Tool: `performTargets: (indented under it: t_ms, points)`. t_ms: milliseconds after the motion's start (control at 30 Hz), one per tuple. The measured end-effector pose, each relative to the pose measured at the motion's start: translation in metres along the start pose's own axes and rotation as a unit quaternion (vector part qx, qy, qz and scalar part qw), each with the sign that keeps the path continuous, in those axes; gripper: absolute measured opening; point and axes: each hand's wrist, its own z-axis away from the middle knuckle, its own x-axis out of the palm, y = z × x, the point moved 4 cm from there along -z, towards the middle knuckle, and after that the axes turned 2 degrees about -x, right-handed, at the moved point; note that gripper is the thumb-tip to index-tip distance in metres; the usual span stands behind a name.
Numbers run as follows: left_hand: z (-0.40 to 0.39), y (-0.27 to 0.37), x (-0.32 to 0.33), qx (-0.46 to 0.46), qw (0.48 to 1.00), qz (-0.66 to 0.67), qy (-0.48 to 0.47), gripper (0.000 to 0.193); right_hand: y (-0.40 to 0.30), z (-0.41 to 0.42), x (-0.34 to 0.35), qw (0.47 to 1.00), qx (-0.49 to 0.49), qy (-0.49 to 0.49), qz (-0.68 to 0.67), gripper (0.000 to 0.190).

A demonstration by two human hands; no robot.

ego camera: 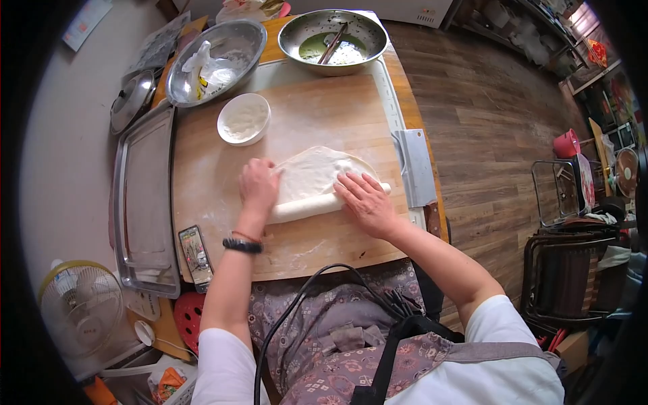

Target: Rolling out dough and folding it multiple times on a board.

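Observation:
A thin sheet of white dough [309, 174] lies on a floured wooden board [324, 111]. Along its near edge runs a whitish, floury roller [304, 208], slightly slanted; I cannot tell whether dough is wrapped around it. My left hand [259, 185] is at the left edge of the sheet, its fingers curled and the thumb against the dough. My right hand [367, 205] lies palm down across the right part of the roller, fingers stretched onto the dough and a little apart. The roller's right end shows past that hand; its left end is near my left wrist.
Beyond the dough sits a white bowl of flour [244, 120]. Two metal basins [169, 76] [372, 61] stand at the back, the right one with green liquid and chopsticks. A cleaver [417, 167] lies right, a metal tray [147, 202] left, a phone [196, 255] at the near-left corner.

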Motion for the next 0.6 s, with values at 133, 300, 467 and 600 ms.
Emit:
performTargets:
  t_ms: [133, 300, 467, 600]
  points:
    - [0.055, 0.029, -0.011, 0.224, 0.968, 0.101, -0.049, 0.027, -0.008, 0.002, -0.005, 0.999, -0.011, -0.029, -0.006, 0.044]
    - [0.076, 0.025, -0.015, 0.167, 0.978, 0.041, -0.121, 0.036, 0.002, 0.001, -0.002, 0.977, 0.017, -0.190, -0.099, 0.051]
    - [0.100, 0.067, 0.004, 0.230, 0.971, 0.004, -0.063, 0.060, -0.025, 0.014, -0.002, 0.996, -0.002, -0.088, 0.023, 0.063]
    - [0.028, 0.038, 0.033, 0.161, 0.982, -0.047, -0.087, 0.088, 0.010, -0.054, 0.014, 0.997, 0.010, -0.078, -0.005, 0.078]
